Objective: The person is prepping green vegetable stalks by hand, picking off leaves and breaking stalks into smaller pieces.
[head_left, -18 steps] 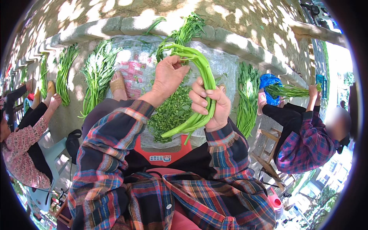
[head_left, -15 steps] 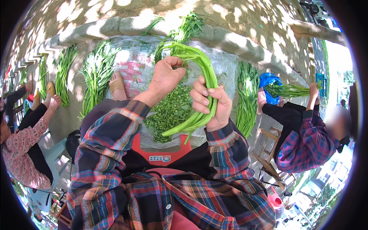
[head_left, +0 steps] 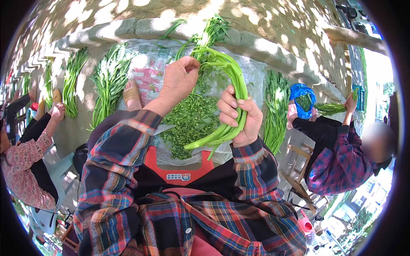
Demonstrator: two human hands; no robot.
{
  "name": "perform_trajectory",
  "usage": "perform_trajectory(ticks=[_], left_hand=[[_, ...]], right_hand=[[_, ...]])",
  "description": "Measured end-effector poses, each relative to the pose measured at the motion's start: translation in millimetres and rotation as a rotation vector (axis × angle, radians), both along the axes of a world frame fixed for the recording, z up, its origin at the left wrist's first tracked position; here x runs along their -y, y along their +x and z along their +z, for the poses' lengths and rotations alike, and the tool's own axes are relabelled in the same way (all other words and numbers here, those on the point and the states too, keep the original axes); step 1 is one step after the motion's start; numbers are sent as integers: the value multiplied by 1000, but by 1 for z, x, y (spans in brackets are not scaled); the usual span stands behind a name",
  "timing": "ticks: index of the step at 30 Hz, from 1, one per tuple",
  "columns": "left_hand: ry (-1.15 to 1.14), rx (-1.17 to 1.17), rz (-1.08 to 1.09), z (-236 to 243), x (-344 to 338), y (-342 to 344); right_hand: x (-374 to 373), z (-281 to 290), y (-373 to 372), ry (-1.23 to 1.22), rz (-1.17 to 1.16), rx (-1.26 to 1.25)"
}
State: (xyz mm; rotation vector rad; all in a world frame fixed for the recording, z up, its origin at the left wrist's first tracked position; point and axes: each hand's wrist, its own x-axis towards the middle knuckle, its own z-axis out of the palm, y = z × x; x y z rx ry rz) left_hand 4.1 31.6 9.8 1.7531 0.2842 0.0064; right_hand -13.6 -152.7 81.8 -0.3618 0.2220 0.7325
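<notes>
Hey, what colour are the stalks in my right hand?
The stalks in your right hand are bright green, best seen in the head view.

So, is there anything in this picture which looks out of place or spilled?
Slightly: a leafy sprig lies on the stone kerb, while the leaf heap sits on the plastic sheet, so the sprig looks stray. The stems in the right hand show no obvious damage.
</notes>
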Motion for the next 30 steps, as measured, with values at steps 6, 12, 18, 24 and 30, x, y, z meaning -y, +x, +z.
perform_trajectory(ticks=[6, 12, 18, 24, 30], left_hand=[[161, 122, -52, 20, 7, -1], [316, 298, -73, 19, 5, 1], [-95, 72, -243, 17, -14, 4], [-649, -260, -325, 28, -34, 4], [-728, -341, -411, 38, -53, 5]], right_hand=[[-2, -1, 0, -7, 7, 0], [-5, -3, -2, -26, 34, 0], [-2, -4, -1, -11, 26, -9], [-2, -1, -2, -12, 26, -1], [-2, -2, -2, -30, 18, -1]])
